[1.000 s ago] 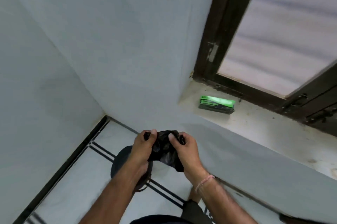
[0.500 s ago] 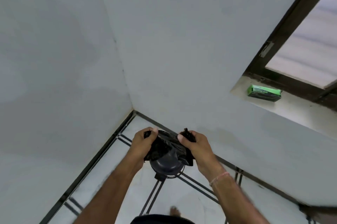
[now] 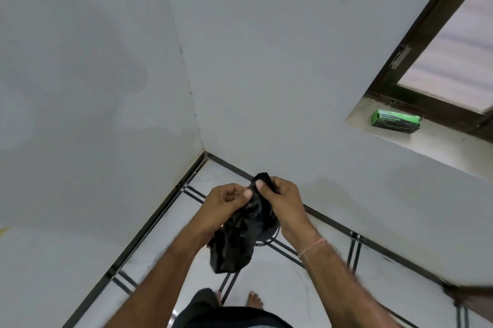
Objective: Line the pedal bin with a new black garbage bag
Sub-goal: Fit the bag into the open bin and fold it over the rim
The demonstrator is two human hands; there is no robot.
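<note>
A crumpled black garbage bag (image 3: 237, 237) hangs between both hands in front of me, its lower part drooping down. My left hand (image 3: 226, 199) pinches its upper edge with thumb and fingers. My right hand (image 3: 280, 199) grips the top of the bag beside it, thumb on the plastic. The pedal bin (image 3: 269, 237) stands on the floor in the corner, almost wholly hidden behind the bag and my right wrist; only a dark rim sliver shows.
Two grey walls meet in a corner (image 3: 204, 153) just beyond the hands. A green garbage-bag box (image 3: 394, 121) lies on the window sill at the upper right. White floor tiles with black lines (image 3: 282, 287) lie below, and my bare feet (image 3: 254, 299) stand on them.
The hands have come closer together at the bag's top, and the bag now hangs lower and longer, covering the bin. The view has shifted slightly toward the corner.
</note>
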